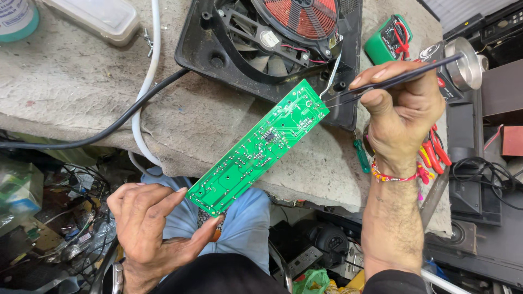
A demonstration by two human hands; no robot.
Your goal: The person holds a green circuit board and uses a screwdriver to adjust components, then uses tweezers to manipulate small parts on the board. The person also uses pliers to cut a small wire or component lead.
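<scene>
One long green rectangular circuit board [260,146], frame centre, long axis diagonal: lower left to upper right. Left hand [150,228] pinching lower-left end. Right hand [402,111] closed around one pair of thin black tweezers [392,81], tips at upper-right end.

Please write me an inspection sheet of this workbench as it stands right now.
Surface: rough grey bench top, worn and stained.
Job's things: long green circuit board, solder side up, one end over the bench edge; opened black appliance housing with a red coil and fan showing.
Clutter: green multimeter, green-handled screwdriver, red-handled pliers, white plastic box.
Grippers: left hand pinches the board's near end; right hand holds a thin dark probe at the far end.
Cables: black cable and white cable cross the bench.
Surroundings: parts and wires heaped below and to the right.
</scene>
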